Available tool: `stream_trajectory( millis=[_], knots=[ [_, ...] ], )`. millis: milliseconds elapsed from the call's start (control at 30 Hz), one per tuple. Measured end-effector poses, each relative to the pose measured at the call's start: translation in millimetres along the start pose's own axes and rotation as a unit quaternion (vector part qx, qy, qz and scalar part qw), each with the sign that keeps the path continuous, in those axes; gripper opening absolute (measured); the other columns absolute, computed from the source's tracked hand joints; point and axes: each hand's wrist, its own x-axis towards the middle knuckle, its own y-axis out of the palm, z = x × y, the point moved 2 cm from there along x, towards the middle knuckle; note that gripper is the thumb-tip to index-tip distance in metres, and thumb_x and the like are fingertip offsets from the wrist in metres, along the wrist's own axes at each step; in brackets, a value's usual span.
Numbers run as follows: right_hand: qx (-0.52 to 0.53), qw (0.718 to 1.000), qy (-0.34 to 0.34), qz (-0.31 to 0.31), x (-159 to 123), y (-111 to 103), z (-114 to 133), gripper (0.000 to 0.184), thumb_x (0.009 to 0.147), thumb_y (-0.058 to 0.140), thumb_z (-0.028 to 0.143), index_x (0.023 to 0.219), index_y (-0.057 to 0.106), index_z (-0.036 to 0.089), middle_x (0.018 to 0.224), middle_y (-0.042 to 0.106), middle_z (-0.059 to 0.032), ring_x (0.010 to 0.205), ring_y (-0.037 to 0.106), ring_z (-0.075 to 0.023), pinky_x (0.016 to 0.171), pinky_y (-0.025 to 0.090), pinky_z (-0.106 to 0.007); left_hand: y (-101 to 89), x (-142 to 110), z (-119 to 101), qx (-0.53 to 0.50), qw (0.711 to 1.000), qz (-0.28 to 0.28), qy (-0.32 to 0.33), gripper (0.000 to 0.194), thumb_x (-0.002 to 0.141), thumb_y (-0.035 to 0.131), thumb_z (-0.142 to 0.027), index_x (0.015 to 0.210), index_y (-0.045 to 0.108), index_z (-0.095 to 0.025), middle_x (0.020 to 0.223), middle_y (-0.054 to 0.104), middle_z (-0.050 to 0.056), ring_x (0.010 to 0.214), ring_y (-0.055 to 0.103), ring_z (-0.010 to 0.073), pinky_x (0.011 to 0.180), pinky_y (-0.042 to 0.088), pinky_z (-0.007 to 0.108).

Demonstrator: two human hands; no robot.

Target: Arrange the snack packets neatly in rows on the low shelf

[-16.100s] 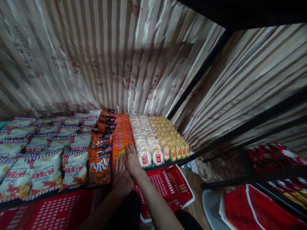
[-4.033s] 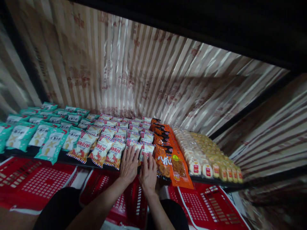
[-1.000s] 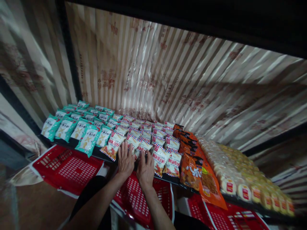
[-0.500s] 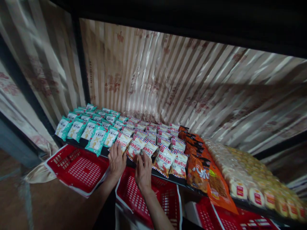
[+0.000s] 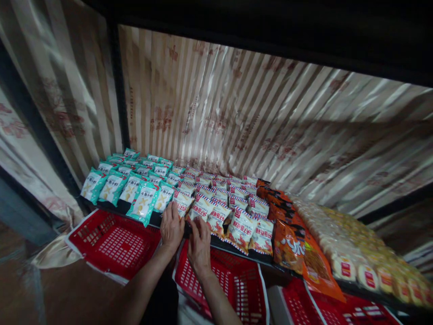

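Observation:
My left hand [image 5: 172, 224] rests with its fingers stretched out on a white snack bag with a red-and-blue striped edge [image 5: 183, 201] at the front of a dark shelf [image 5: 237, 251]. My right hand [image 5: 199, 239] lies beside it, fingers flat, its fingertips at the front edge of the neighbouring white bag [image 5: 202, 208]. Both hands hold nothing. Rows of the same white bags [image 5: 241, 225] run back to the striped wall.
Teal snack bags [image 5: 142, 201] fill the shelf's left end. Right of the white bags lie orange packs [image 5: 291, 243] and rows of small wrapped cakes [image 5: 358, 253]. Red plastic baskets [image 5: 115, 239] stand below the shelf. A dark shelf hangs overhead.
Both hands have slid left along the shelf's front edge, from the middle white bags to those next to the teal ones. The view has turned left with them.

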Motion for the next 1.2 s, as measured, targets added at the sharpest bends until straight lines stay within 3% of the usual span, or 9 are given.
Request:
stream_trajectory(
  millis=[167,633,833,1000,1200],
  knots=[
    [-0.002,1.000,0.002,-0.005,3.8,9.0,0.3,0.050,0.079,0.038,0.004,0.126,0.048,0.017,0.136,0.036,-0.0155,0.127,0.031,-0.0270,0.098,0.038,-0.053,4.3,3.9,4.5,-0.038,0.999,-0.020,0.000,0.059,0.086,0.045,-0.026,0.139,0.025,-0.011,0.134,0.042,0.019,0.117,0.046,0.0283,0.092,0.044,0.042],
    [-0.026,0.999,0.020,-0.010,8.9,11.6,-3.4,0.049,0.079,0.038,0.004,0.125,0.050,0.017,0.137,0.036,-0.0153,0.128,0.031,-0.0277,0.098,0.037,-0.056,11.2,10.3,6.0,-0.028,0.999,-0.007,-0.017,0.058,0.085,0.050,-0.037,0.133,0.036,-0.010,0.119,0.046,0.018,0.108,0.048,0.0288,0.082,0.049,0.039],
    [-0.041,0.999,0.014,-0.002,11.5,11.0,-8.5,0.046,0.079,0.037,0.003,0.120,0.053,0.018,0.132,0.044,-0.0127,0.125,0.034,-0.0259,0.098,0.038,-0.054,8.3,8.5,8.3,0.005,1.000,-0.011,0.022,0.057,0.086,0.047,-0.040,0.134,0.036,-0.011,0.128,0.046,0.019,0.110,0.048,0.0296,0.085,0.048,0.040],
    [-0.044,0.999,0.006,0.001,8.6,14.3,-12.8,0.046,0.079,0.037,0.004,0.120,0.053,0.018,0.130,0.047,-0.0117,0.125,0.034,-0.0257,0.097,0.039,-0.053,7.0,3.3,14.9,-0.023,0.998,-0.013,0.060,0.055,0.088,0.043,-0.030,0.137,0.031,-0.010,0.136,0.040,0.019,0.119,0.042,0.0300,0.095,0.042,0.042],
    [-0.061,0.998,0.004,0.014,8.6,17.6,-16.3,0.046,0.079,0.036,0.004,0.120,0.053,0.018,0.131,0.046,-0.0113,0.126,0.032,-0.0259,0.097,0.039,-0.052,12.9,3.4,26.6,-0.053,0.996,0.002,0.072,0.051,0.088,0.045,-0.031,0.135,0.036,-0.012,0.127,0.048,0.015,0.115,0.047,0.0248,0.092,0.045,0.037]
  ],
)
